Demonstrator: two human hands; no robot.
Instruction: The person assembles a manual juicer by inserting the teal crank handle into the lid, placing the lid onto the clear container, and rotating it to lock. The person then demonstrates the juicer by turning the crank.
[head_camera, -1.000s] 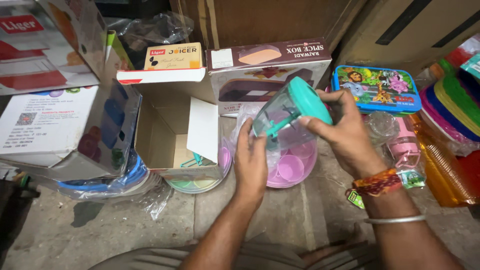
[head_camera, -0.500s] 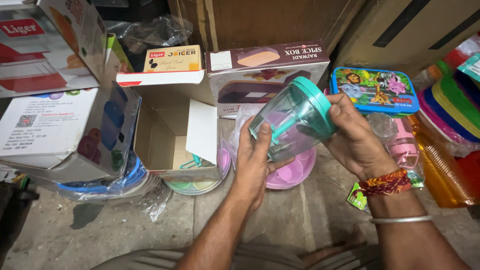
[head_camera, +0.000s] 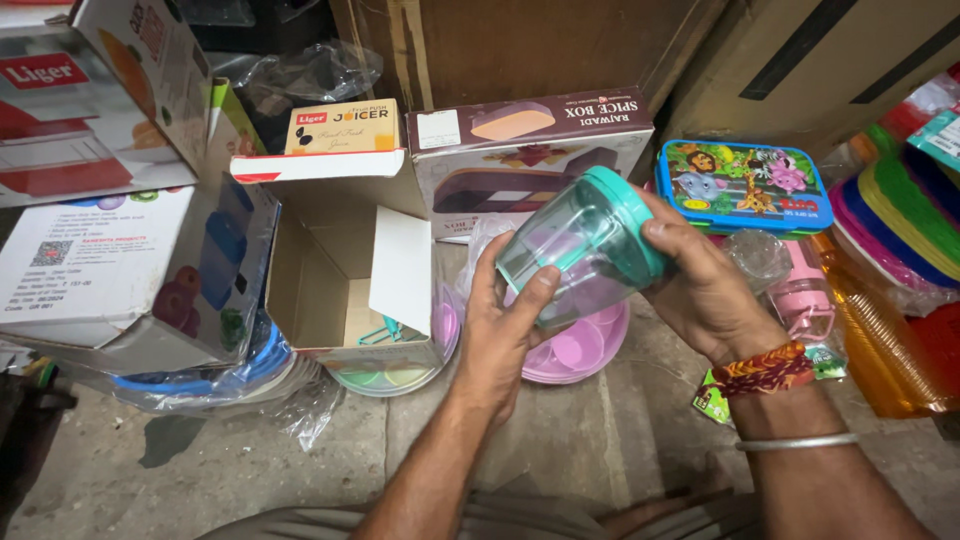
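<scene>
A clear plastic jar (head_camera: 570, 262) with a teal lid is held tilted on its side in front of me. My left hand (head_camera: 503, 330) cups its clear body from below, thumb across the front. My right hand (head_camera: 700, 285) grips the teal lid end from the right. Under the jar lies a pink round compartment tray (head_camera: 580, 352) on the floor.
An open, empty cardboard box (head_camera: 340, 275) stands at the left, with printed cartons (head_camera: 120, 250) beside and behind it. A cartoon-print lunch box (head_camera: 745, 185) lies at the back right. Stacked coloured lids (head_camera: 900, 230) and an orange container fill the right edge. The floor is bare concrete.
The jar has turned from lid-up to lying sideways and lowered a little. My right hand has shifted from the top to the lid end; my left hand stays under the body.
</scene>
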